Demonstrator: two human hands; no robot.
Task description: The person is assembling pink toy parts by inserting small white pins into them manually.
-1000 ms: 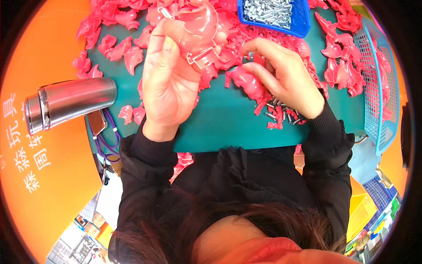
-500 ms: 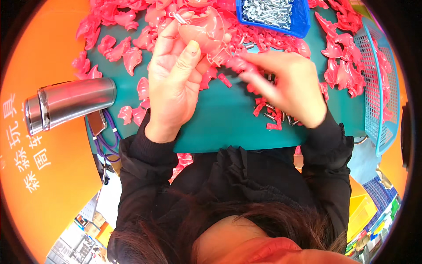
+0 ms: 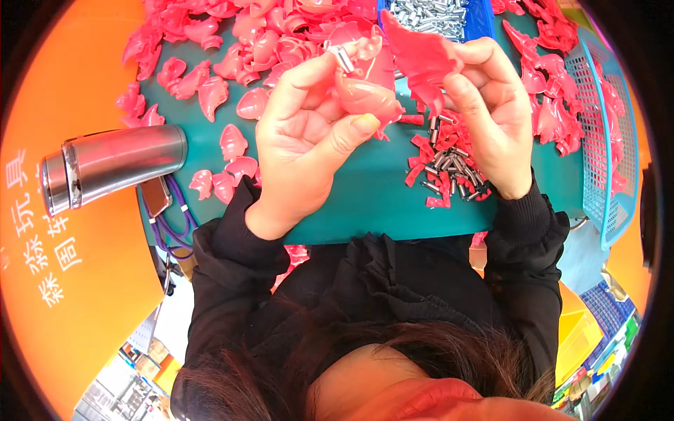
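Note:
My left hand [image 3: 298, 137] is closed round a glossy pinkish-red plastic shell [image 3: 368, 99], its thumb across the near edge. A small silvery metal cylinder [image 3: 344, 59] shows at its index fingertip, beside the shell. My right hand [image 3: 498, 116] pinches a jagged red plastic piece [image 3: 420, 59] between thumb and fingers. That piece is held up close to the shell's right side; whether they touch I cannot tell. Below the right hand, small dark-ended metal cylinders [image 3: 456, 165] lie mixed with little red plastic parts [image 3: 415, 172] on the green tabletop [image 3: 351, 203].
Red plastic shells [image 3: 263, 49] are heaped along the far side. Behind my right hand stands a blue bin [image 3: 481, 19] of silvery metal parts. A light-blue basket [image 3: 597, 140] is at the right edge. At the left lies a steel flask [image 3: 123, 161] near a purple cord [image 3: 168, 217].
My right hand has risen from near the small parts and now holds the jagged red piece. My left hand has shifted a little right, and the shell in it has turned.

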